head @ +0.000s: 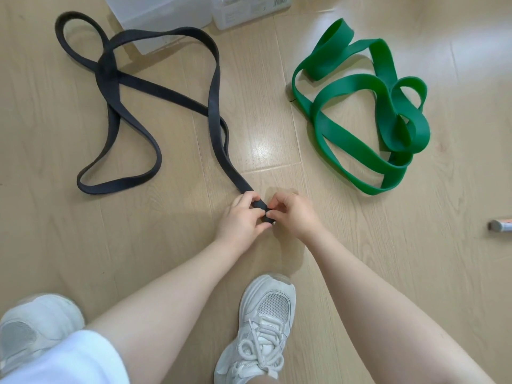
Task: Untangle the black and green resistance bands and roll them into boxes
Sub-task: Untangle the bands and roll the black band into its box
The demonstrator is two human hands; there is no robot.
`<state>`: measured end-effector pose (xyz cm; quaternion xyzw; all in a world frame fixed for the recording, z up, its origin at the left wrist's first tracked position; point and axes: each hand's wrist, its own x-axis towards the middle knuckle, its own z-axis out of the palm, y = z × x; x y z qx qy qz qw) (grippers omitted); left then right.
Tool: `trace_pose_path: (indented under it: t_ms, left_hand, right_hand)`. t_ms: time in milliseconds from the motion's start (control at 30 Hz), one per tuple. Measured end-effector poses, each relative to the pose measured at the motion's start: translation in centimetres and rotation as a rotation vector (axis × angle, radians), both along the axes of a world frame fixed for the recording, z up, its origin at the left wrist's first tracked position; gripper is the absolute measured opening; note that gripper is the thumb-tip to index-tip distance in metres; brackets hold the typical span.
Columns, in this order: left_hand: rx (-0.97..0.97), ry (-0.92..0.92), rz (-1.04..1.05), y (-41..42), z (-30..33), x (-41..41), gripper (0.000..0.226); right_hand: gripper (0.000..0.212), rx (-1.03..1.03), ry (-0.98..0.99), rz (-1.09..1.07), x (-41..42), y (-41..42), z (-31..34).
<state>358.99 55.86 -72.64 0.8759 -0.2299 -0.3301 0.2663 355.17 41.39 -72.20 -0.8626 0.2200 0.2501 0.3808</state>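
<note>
The black resistance band (213,87) lies in loose crossed loops over the left half of the wooden floor, and its near end runs down to my hands. My left hand (243,217) grips that end from the left. My right hand (291,214) pinches the same end from the right, where a small tight curl of band shows between the fingers. The green resistance band (357,106) sits apart on the right in a loose twisted heap, touched by neither hand. Two clear plastic boxes (155,15) (249,9) stand at the far edge, behind the black band.
My two white sneakers (263,322) (36,320) stand on the floor close below my hands. A small tube-like object (500,225) lies at the right edge. Bare wooden floor stretches between the two bands.
</note>
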Motion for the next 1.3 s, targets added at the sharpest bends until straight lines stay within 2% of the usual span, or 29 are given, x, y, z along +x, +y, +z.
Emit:
trace_pose_path:
  t_ms: [67,200,333,400,600,733,800,900,1000,1100,1200,1300]
  left_hand:
    - [0.042,-0.039,0.000,-0.5,0.2,-0.4,0.030]
    - [0.042,-0.104,0.103,-1.2,0.2,-1.8,0.023]
    - [-0.017,-0.063,0.196,-0.7,-0.1,-2.3,0.018]
    - [-0.042,-0.052,0.198,-0.6,-0.1,-2.1,0.019]
    - [-0.061,-0.003,0.301,-0.7,0.3,-1.6,0.028]
    - [-0.079,0.043,0.308,-0.2,0.2,-1.2,0.014]
    - [-0.079,0.023,0.321,-0.1,0.2,-1.3,0.015]
    - [-0.006,-0.112,0.344,0.2,0.0,-1.5,0.023]
    - [0.038,-0.086,0.275,0.5,0.1,-1.5,0.033]
    - [0.041,-0.061,0.413,0.2,0.1,-1.7,0.030]
    - [0.029,0.003,0.512,0.1,0.0,-1.8,0.026]
    - [0.074,0.089,0.449,0.4,-0.1,-1.1,0.025]
  right_hand:
    - [0.007,-0.086,-0.018,0.081,-0.1,-0.2,-0.1]
    - [0.013,-0.014,-0.053,0.148,-0.2,-0.4,0.4]
    - [0.030,-0.038,-0.059,0.351,-0.6,-1.2,1.3]
    - [0.029,-0.080,-0.069,0.386,-0.6,-1.4,1.4]
    - [0.024,-0.068,-0.075,0.386,0.5,-1.5,1.1]
    - [0.025,-0.084,-0.057,0.370,0.8,-1.2,1.1]
    - [0.027,-0.121,-0.033,0.383,1.1,-0.9,1.2]
    - [0.033,-0.168,0.041,0.369,2.4,0.0,1.2]
    - [0.037,-0.166,0.176,0.353,3.9,0.5,1.3]
    - [0.042,-0.132,0.256,0.324,4.7,0.2,1.2]
    - [0.033,-0.038,0.185,0.239,4.3,0.6,0.8]
    - [0.018,0.038,0.020,0.194,3.2,1.6,0.2]
